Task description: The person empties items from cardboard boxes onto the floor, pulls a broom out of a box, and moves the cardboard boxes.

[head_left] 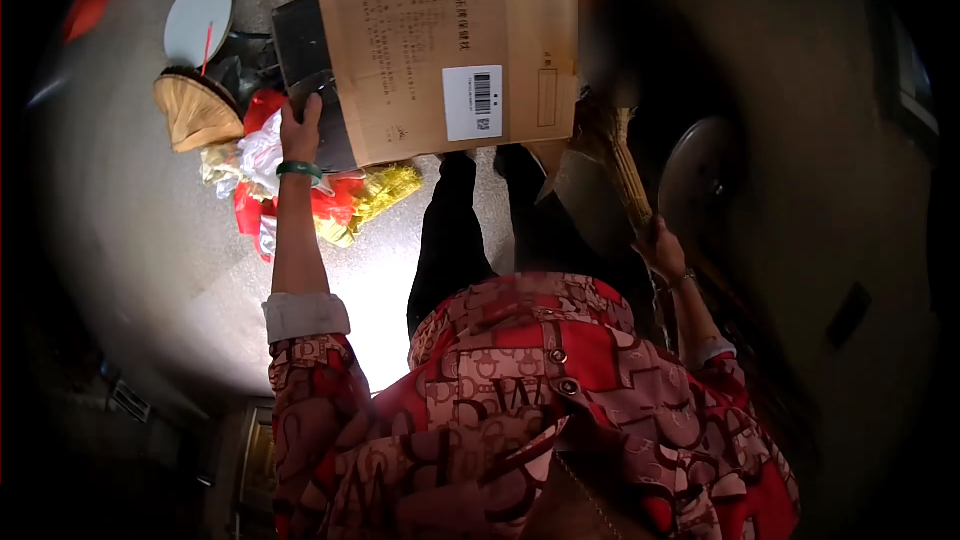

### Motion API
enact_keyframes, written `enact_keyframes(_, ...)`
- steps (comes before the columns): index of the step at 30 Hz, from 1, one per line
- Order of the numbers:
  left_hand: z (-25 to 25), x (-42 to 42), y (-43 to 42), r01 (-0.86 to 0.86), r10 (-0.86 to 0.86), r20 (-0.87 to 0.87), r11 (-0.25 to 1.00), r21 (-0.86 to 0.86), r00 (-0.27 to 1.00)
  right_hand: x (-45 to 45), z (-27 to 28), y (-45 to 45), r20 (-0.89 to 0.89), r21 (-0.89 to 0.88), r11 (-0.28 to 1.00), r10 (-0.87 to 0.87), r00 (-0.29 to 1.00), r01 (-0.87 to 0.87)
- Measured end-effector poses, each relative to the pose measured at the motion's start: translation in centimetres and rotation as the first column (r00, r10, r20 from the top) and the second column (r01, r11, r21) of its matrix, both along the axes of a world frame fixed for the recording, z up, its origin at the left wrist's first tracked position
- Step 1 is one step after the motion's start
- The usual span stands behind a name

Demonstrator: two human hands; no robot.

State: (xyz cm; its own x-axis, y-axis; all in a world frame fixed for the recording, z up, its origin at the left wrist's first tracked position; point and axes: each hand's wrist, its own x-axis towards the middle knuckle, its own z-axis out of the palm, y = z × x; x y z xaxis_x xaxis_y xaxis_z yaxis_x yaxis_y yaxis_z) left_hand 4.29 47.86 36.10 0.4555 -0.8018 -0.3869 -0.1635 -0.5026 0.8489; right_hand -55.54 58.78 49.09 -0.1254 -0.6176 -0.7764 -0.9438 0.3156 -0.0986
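Observation:
A large flat brown cardboard box [400, 65] with printed characters, a white barcode label [473, 130] and a dark left end is in front of me. My left hand [303, 128] grips that dark end, its thumb on the face and a green bangle at the wrist. On the right, my right hand [662, 255] is closed around the lower part of a straw broom [625, 165]. The broom's upper end runs into shadow beside the box's right edge.
Red, white and yellow plastic bags [345, 205] lie in a heap on the floor, left of my legs. Beyond them are a tan straw-like hat or basket [195, 112] and a round white stool top [198, 20]. A round dark object [697, 165] stands at right.

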Motion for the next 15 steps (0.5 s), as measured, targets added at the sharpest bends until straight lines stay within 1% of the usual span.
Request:
enact_keyframes(1,0.2,-0.2,-0.1,0.014,-0.014,0.019,1.0,-0.015,1.0,-0.6,0.1,0.9,0.051,-0.029,0.999,0.016,0.999,-0.014)
enact_keyframes(2,0.3,-0.4,-0.3,0.031,-0.03,0.033,0.999,-0.031,0.999,-1.1,0.1,1.8,0.031,-0.023,1.0,-0.02,0.999,0.021)
enact_keyframes(4,-2.0,1.1,0.1,0.074,-0.073,0.059,0.997,-0.011,0.996,-2.5,-1.0,2.8,-0.008,0.13,0.989,0.077,0.997,-0.075)
enact_keyframes(5,-1.5,0.8,-0.1,0.079,-0.079,0.05,0.997,0.009,0.996,-3.0,-1.5,3.3,-0.016,0.184,0.979,0.092,0.996,-0.087)
enact_keyframes(6,-0.7,0.6,-0.2,0.082,-0.083,0.044,0.996,0.029,0.996,-2.4,-1.0,2.9,-0.062,0.259,0.965,0.068,0.996,-0.05)
enact_keyframes(8,-0.8,0.7,-0.1,0.056,-0.056,0.014,0.998,0.029,0.998,-2.9,-1.6,3.2,-0.064,0.319,0.945,0.102,0.993,-0.076)
enact_keyframes(9,-2.2,2.0,0.4,0.077,-0.076,-0.019,0.997,0.032,0.997,-3.4,-2.0,3.8,-0.076,0.326,0.945,0.067,0.995,-0.039)
enact_keyframes(10,-3.5,3.3,0.6,0.098,-0.096,-0.055,0.995,0.034,0.994,-3.9,-2.4,4.6,-0.056,0.34,0.935,0.124,0.991,-0.098)
enact_keyframes(11,-3.3,3.6,0.5,0.073,-0.064,-0.104,0.994,0.085,0.992,-4.3,-2.7,5.2,-0.034,0.351,0.923,0.183,0.983,-0.159)
enact_keyframes(12,-2.9,3.5,0.4,0.05,-0.029,-0.149,0.989,0.137,0.988,-4.7,-2.8,5.7,-0.047,0.356,0.926,0.151,0.987,-0.125)
enact_keyframes(13,-2.4,3.4,0.2,0.048,-0.021,-0.159,0.985,0.165,0.987,-4.9,-3.1,6.2,-0.051,0.387,0.911,0.176,0.983,-0.143)
enact_keyframes(14,-1.6,3.1,0.0,0.043,-0.011,-0.166,0.981,0.191,0.986,-5.1,-3.5,6.8,-0.051,0.414,0.895,0.204,0.978,-0.165)
enact_keyframes(15,-1.1,2.7,0.0,0.05,-0.021,-0.175,0.985,0.163,0.984,-5.3,-4.1,7.5,-0.055,0.418,0.892,0.215,0.975,-0.173)
